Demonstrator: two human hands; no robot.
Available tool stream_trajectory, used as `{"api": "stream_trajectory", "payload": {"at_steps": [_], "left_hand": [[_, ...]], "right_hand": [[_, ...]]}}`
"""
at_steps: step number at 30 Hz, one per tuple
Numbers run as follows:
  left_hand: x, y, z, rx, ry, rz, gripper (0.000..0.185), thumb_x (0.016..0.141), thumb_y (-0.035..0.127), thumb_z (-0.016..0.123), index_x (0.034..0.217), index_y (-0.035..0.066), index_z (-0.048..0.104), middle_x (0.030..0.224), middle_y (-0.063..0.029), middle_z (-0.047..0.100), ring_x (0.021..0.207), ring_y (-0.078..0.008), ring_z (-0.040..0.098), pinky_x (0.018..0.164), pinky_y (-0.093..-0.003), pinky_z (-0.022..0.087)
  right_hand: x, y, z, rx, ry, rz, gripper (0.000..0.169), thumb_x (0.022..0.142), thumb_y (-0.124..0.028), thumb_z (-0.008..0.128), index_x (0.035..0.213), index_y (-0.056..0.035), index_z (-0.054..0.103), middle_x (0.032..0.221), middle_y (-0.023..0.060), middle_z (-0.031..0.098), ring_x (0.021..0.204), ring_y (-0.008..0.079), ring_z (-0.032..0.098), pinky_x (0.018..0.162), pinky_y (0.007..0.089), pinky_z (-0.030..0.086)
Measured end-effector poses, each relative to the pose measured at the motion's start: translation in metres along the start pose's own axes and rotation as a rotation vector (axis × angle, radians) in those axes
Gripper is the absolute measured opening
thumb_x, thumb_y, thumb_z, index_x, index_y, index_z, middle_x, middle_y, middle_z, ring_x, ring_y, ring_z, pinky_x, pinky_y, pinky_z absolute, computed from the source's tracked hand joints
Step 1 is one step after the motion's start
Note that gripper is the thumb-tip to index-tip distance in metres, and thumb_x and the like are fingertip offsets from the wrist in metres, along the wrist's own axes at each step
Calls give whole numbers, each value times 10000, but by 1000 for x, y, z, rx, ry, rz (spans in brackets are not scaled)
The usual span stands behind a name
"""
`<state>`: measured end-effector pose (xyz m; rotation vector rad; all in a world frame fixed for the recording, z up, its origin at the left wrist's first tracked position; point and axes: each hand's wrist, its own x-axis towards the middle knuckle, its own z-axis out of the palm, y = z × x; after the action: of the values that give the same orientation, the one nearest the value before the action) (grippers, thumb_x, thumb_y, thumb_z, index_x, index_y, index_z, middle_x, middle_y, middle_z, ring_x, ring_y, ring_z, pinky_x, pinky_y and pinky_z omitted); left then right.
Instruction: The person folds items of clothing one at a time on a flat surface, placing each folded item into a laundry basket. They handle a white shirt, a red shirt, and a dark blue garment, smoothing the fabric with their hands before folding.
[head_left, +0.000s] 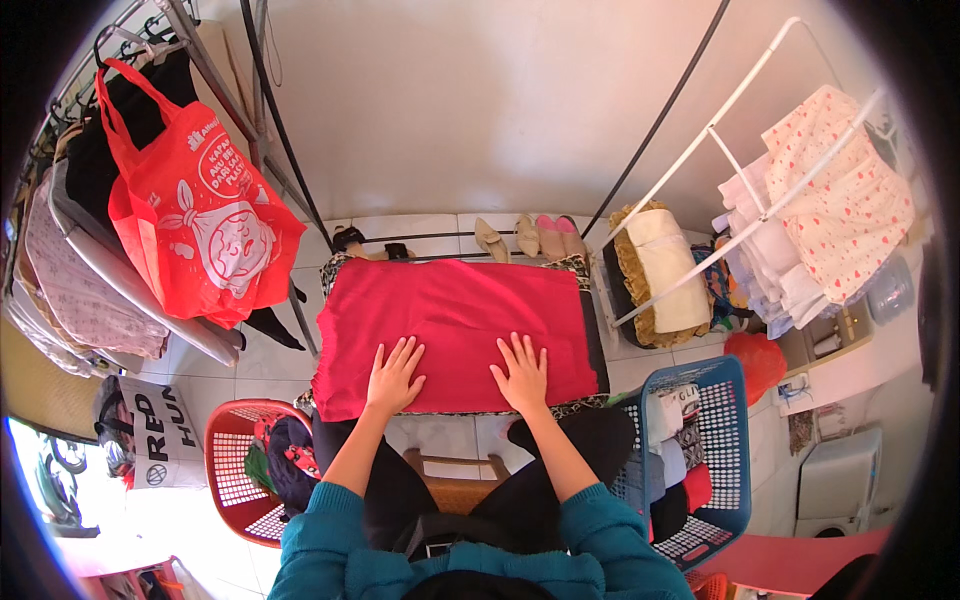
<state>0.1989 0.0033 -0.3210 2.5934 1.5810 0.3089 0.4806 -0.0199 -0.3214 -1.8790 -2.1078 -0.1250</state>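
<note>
A red cloth, seemingly a garment, lies spread over a low surface with a leopard-print cover that shows at its edges. My left hand rests flat on the cloth's near part, left of centre, fingers spread. To the right, my right hand also lies palm down on the cloth with its fingers apart. Neither hand grasps anything. A layered fold in the cloth runs between and beyond my hands.
At my left stands a red plastic basket holding crumpled clothes; at my right, a blue basket of folded clothes. A red shopping bag hangs from the clothes rack at left. Shoes sit by the wall. White rack bars slant at right.
</note>
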Motion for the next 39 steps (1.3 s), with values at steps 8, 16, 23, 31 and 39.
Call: {"api": "stream_trajectory", "payload": {"at_steps": [8, 16, 23, 31, 39], "left_hand": [[-29, -66, -21, -69, -44, 42, 570, 898, 382, 481, 1410, 163, 359, 1491, -42, 291, 1386, -207, 237, 1136, -488, 103], [27, -177, -51, -1433, 30, -569, 701, 950, 566, 248, 1256, -6, 514, 1147, -128, 636, 618, -121, 536, 618, -254, 451], [72, -241, -48, -1757, -363, -800, 1061, 785, 830, 156, 1139, -85, 560, 1077, -194, 649, 433, -73, 303, 434, -214, 296], [82, -256, -29, -1737, -464, -912, 1131, 759, 850, 86, 1151, -102, 554, 1091, -233, 633, 418, -78, 252, 420, -216, 267], [78, -257, -26, -1642, -439, -903, 1068, 815, 795, 89, 1101, -106, 586, 985, -209, 673, 398, -77, 239, 397, -214, 257]], "right_hand": [[-9, 20, -12, 25, -127, 131, 635, 848, -454, 557, 1397, -189, 377, 1467, 127, 320, 1366, 312, 271, 1080, 597, 156], [58, 14, -37, 129, -338, 313, 487, 813, -358, 636, 1237, -152, 514, 1305, 116, 487, 1237, 312, 423, 1017, 556, 274], [227, 8, 49, 330, -148, 194, 468, 874, -488, 515, 1116, -93, 583, 1143, 114, 589, 1100, 302, 530, 944, 495, 349], [324, -6, 124, 385, -1207, 419, 855, 795, -765, 363, 1305, -97, 519, 1347, 166, 479, 1268, 265, 425, 1057, 391, 308], [345, -40, 181, 897, -1297, 545, 502, 888, -419, 581, 1258, -81, 536, 1218, 161, 568, 1014, 242, 580, 881, 367, 474]]}}
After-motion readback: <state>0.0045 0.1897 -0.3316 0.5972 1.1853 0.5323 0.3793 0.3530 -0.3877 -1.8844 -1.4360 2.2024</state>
